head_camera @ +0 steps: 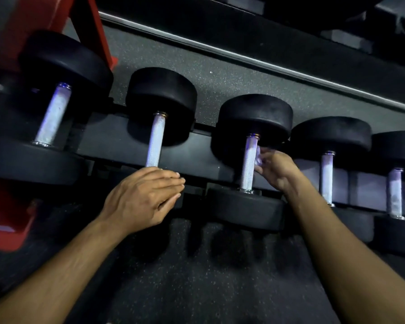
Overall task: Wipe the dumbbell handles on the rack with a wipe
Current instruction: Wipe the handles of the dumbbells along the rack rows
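Several black dumbbells with knurled silver handles lie side by side on a dark rack [117, 146]. My right hand [275, 170] pinches a small white wipe [258, 155] right beside the third dumbbell's handle [248, 163], on its right side. Flat, with straight fingers, my left hand [142, 197] rests on the near head of the second dumbbell, just below that dumbbell's handle [156, 140]. More handles show at the far left [53, 115] and at the right [326, 177].
A red frame post [7, 206] stands at the left edge. Speckled dark rubber floor [208, 277] lies below the rack. A pale rail [243, 58] runs diagonally behind the dumbbells, with dark equipment above it.
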